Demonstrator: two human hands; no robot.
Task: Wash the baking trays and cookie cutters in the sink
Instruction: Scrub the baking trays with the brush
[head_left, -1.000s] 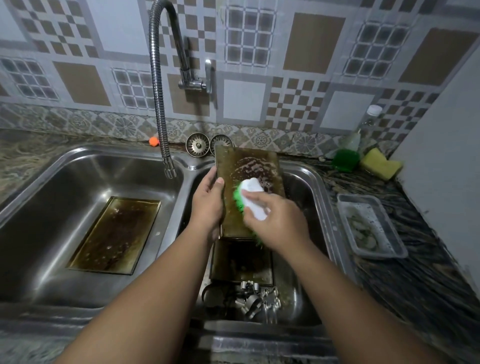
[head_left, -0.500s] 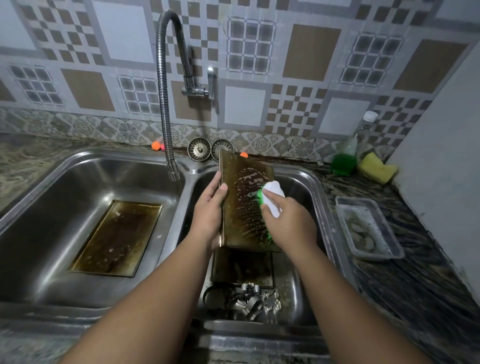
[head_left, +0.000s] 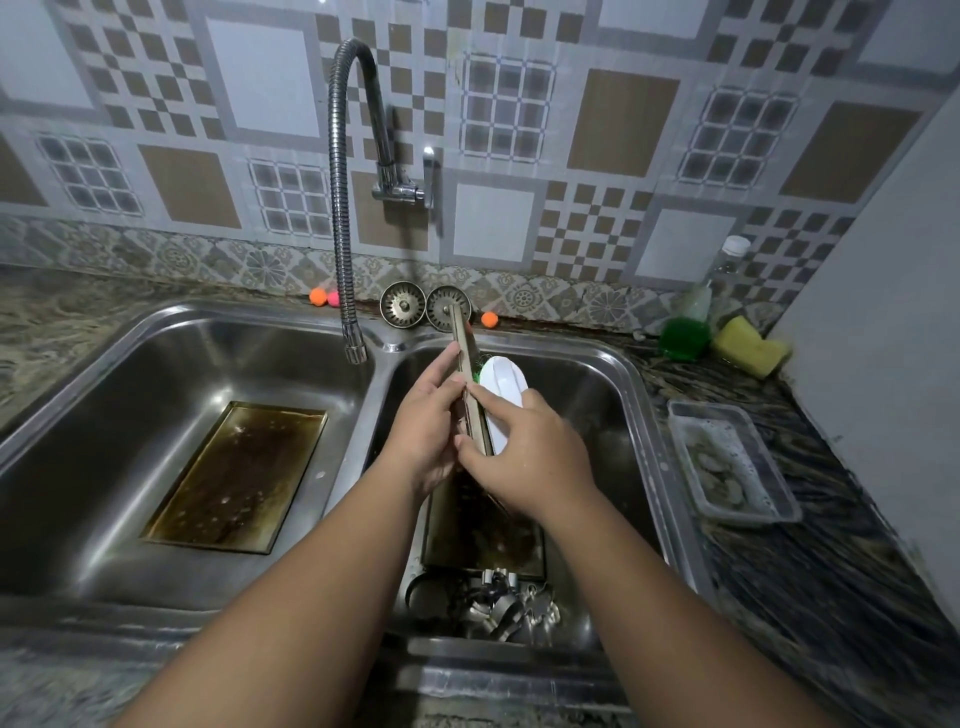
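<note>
Your left hand (head_left: 426, 415) grips tray (head_left: 467, 364), upright and edge-on, over right basin (head_left: 597, 395). Your right hand (head_left: 530, 457) holds brush (head_left: 501, 384) against its right face. Second tray (head_left: 234, 478) lies flat in left basin (head_left: 130, 389). Cookie cutters (head_left: 504, 608) at right basin's near end.

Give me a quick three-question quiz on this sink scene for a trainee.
1. The left hand grips the held tray edge-on to the camera. What does the right hand hold? A) a cup B) the white brush C) a yellow sponge
2. True or false: the cookie cutters lie in the right basin.
3. Fill in: the flat tray lies in the ____ basin.
Key: 1 B; 2 true; 3 left.
</note>
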